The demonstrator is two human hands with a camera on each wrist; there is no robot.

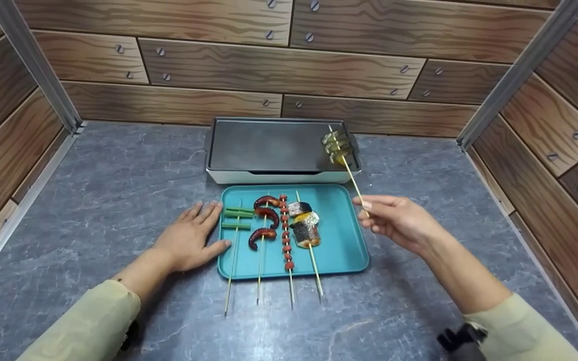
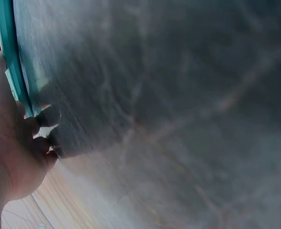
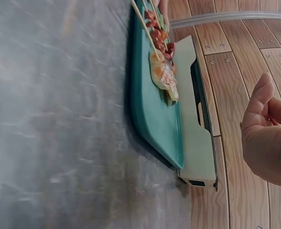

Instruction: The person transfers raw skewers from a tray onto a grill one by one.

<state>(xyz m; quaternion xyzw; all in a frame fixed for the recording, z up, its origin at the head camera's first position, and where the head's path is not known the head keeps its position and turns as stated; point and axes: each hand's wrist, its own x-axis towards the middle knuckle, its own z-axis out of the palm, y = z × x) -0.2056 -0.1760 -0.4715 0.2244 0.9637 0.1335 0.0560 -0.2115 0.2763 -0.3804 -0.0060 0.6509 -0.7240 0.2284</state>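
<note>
Right hand [image 1: 399, 220]: raised beyond the tray's right edge; thumb and fingers pinched the lower stick of the held skewer.
Held skewer [image 1: 337, 145]: pale stick with dark green, leafy-looking pieces near its far end; slanted up and away to the left, its loaded end in front of the griddle's right end in the head view; contact with the plate could not be told.
Left hand [image 1: 188, 240]: laid at the tray's left side, fingers extended and holding nothing, thumb tip at the rim.
Tray [image 1: 344, 250]: teal, rounded corners, flat on the table just in front of the griddle; bore four skewers side by side, stick ends jutting past the near rim.
Green skewer [image 1: 239, 213]: leftmost; green stalks set crosswise.
Tentacle skewer [image 1: 264, 233]: second; three curled, dark red pieces.
Red skewer [image 1: 286, 234]: third; a row of small red pieces.
Silver skewer [image 1: 306, 233]: rightmost; black-and-silver chunks with a yellow piece between.
Griddle [image 1: 269, 145]: dark flat plate on a pale body, near the back wall.
Table [image 1: 178, 311]: grey, veined like marble.
Walls [image 1: 269, 65]: wood-plank pattern with printed screws.
Sleeves [image 1: 88, 321]: pale yellow-green, on both arms.
</note>
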